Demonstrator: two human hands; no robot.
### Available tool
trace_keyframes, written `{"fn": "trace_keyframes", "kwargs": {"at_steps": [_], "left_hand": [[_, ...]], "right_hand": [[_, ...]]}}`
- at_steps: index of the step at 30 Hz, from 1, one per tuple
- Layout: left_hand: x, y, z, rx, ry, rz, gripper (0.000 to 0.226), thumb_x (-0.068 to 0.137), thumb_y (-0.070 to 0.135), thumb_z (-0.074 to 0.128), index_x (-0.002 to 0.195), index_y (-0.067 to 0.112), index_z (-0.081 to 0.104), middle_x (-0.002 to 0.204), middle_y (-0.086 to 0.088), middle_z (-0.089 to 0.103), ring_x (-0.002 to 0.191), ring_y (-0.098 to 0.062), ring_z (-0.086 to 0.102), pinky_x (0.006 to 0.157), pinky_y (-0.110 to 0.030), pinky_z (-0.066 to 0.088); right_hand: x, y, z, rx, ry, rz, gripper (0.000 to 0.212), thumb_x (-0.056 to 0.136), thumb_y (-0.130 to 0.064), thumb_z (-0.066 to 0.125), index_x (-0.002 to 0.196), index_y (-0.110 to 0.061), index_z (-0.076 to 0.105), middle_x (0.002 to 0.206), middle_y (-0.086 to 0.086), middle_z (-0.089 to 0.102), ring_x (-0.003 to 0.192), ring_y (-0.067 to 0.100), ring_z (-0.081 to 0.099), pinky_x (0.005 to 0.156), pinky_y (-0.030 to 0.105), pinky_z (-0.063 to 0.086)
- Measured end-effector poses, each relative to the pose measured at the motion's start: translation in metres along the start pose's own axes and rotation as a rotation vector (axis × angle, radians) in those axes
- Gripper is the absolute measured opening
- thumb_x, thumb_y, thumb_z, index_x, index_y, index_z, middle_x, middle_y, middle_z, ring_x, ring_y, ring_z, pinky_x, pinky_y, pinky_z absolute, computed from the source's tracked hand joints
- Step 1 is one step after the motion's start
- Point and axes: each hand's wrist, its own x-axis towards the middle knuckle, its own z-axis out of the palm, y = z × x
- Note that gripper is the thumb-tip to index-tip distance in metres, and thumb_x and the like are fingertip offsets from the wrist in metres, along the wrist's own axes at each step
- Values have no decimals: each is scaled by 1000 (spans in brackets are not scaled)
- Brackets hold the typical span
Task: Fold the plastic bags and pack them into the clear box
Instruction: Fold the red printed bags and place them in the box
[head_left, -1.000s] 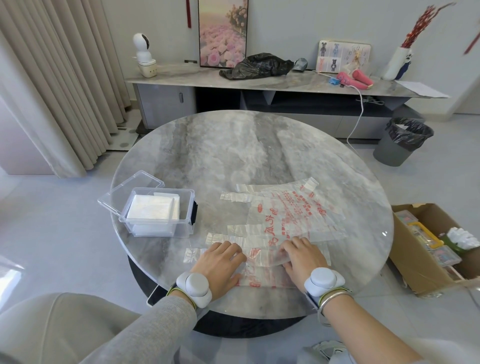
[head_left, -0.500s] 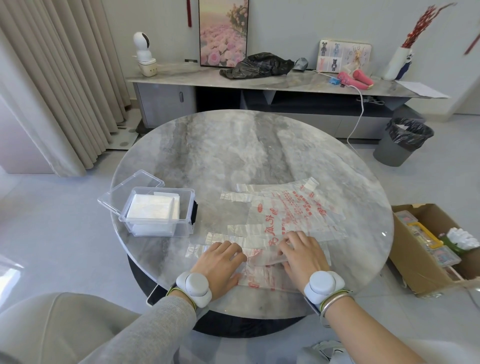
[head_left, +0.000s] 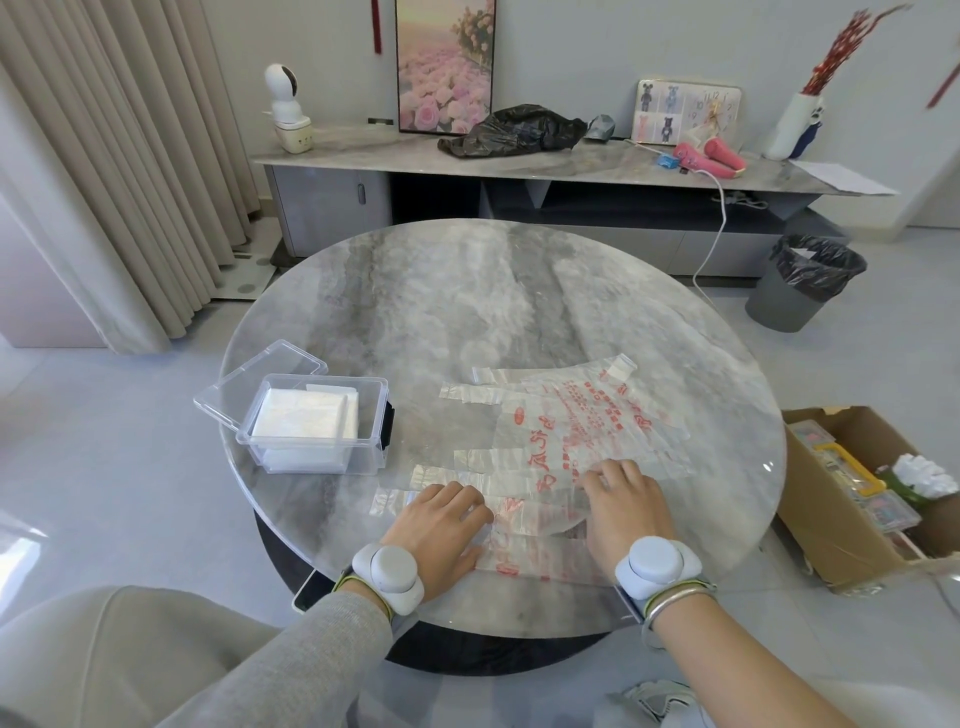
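Several clear plastic bags (head_left: 571, 421) with red print lie overlapped on the round marble table (head_left: 467, 312), right of centre. The nearest bag (head_left: 540, 561) lies between my hands at the front edge. My left hand (head_left: 441, 525) presses flat on its left part, fingers straight. My right hand (head_left: 623, 504) has its fingers bent and pinches the bag's far edge, lifting a fold with a curved rim. The clear box (head_left: 311, 457) stands at the table's left, its lid (head_left: 260, 384) open to the left, with white folded bags (head_left: 306, 415) inside.
A cardboard box (head_left: 831, 525) of odds and ends sits on the floor to the right. A grey bin (head_left: 800, 296) stands beyond it. A sideboard (head_left: 519, 166) runs along the back wall. A phone (head_left: 306, 597) pokes out under the table's front edge.
My right hand has slid forward and a little right over the nearest bag, drawing up a fold. My left hand has stayed pressed on the bag's left part.
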Motion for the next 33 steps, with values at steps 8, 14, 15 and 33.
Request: {"fn": "trace_keyframes", "kwargs": {"at_steps": [8,14,15,33], "left_hand": [[1,0,1,-15,-23,-9,33,71,40,76,99,27,64,101,8,61,86,-13,60,74,-25,53],[0,0,-1,-44,-40,-13,33,72,40,75,100,27,64,103,8,61,87,-12,59,72,-25,52],[0,0,-2,-47,-40,-16,33,71,40,75,100,27,64,103,8,61,87,-12,59,71,-24,52],[46,-18,-23,-230,-337,-218,54,88,51,61,136,29,47,132,6,50,121,-17,47,101,-27,32]], "right_hand": [[-15,-34,17,426,-49,-171,18,98,-24,41,113,-24,51,108,-8,53,97,11,51,74,24,42],[-5,-18,39,660,-90,131,3,92,-29,55,92,-32,53,83,-13,59,74,5,56,67,22,45],[-1,-14,40,685,-84,183,4,91,-30,56,90,-33,54,82,-14,59,73,6,55,66,22,44],[44,3,1,103,-374,-173,61,78,-55,66,128,-29,44,129,-4,46,120,20,42,97,35,35]]}}
